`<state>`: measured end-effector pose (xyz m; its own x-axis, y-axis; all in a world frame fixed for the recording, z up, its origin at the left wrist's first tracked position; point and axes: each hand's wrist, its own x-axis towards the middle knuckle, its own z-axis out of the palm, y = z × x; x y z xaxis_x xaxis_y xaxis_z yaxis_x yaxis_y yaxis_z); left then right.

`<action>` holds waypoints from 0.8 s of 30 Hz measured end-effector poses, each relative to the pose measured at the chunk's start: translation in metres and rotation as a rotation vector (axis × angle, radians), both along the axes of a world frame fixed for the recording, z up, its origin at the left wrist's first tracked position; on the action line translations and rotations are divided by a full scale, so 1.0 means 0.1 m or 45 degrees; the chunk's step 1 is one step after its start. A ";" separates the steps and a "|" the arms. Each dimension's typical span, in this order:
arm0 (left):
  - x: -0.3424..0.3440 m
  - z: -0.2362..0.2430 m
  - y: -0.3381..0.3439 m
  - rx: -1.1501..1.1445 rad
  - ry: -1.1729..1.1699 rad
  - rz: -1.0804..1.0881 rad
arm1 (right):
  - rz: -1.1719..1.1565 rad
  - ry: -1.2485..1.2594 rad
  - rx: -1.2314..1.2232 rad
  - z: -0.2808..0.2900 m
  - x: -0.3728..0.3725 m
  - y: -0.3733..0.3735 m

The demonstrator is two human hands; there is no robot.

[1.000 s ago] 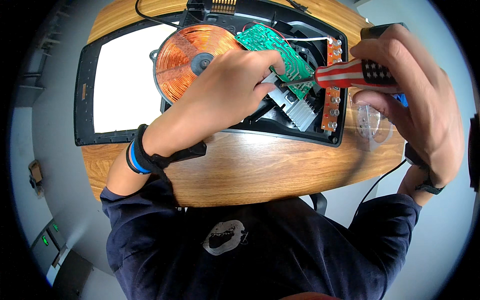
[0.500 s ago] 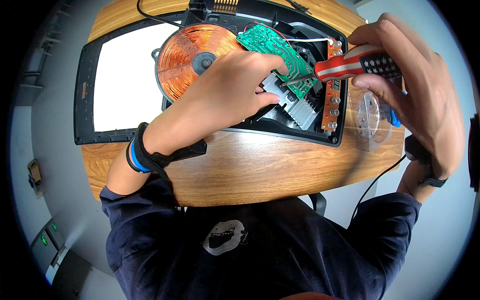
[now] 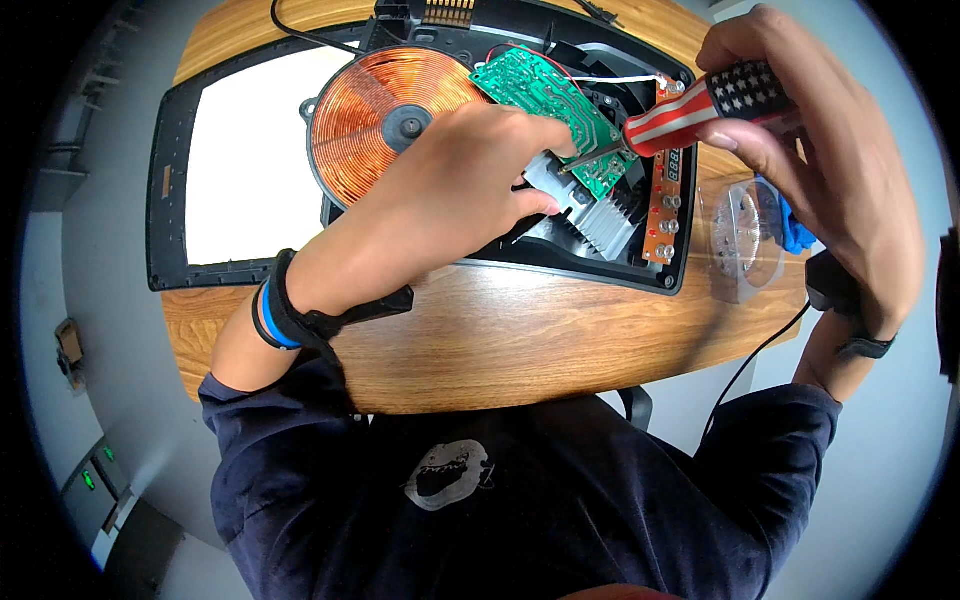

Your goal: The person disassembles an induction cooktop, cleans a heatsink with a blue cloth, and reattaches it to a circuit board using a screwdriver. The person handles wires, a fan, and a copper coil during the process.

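My left hand (image 3: 455, 170) pinches a green circuit board (image 3: 530, 85), which is tilted up. Its index finger lies over the board and its thumb rests by the silver finned heat sink (image 3: 605, 228) below. In my right hand (image 3: 850, 170) is a screwdriver (image 3: 672, 118) with a red-and-white striped handle and a starred dark end. The screwdriver's shaft points left and down across the board, its tip at the metal plate beside my left fingers. Board and heat sink sit in the black housing (image 3: 672, 280) of an opened induction cooker.
A copper coil (image 3: 350, 130) lies left of my hand, over a white panel with a black frame (image 3: 168, 225). An orange board with a display (image 3: 660, 225) lines the housing's right side. A clear plastic container (image 3: 740, 240) and blue cloth (image 3: 795, 232) stand at the table's right.
My right hand has shifted slightly up and its fingers have moved around the screwdriver's handle, which has turned and tilted up. My left hand stays nearly in place on the board.
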<state>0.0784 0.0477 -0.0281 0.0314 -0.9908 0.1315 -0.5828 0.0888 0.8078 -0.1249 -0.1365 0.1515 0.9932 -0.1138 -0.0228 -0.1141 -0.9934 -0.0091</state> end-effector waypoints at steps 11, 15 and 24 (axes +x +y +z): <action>0.00 -0.06 0.00 -0.164 -0.089 -0.010 | -0.008 -0.014 0.037 -0.03 -0.01 0.03; 0.00 -0.10 -0.03 -0.231 -0.091 -0.026 | -0.055 -0.011 0.031 0.01 -0.03 0.03; -0.01 -0.11 0.00 -0.236 -0.124 -0.003 | -0.045 -0.029 0.059 -0.04 -0.03 0.04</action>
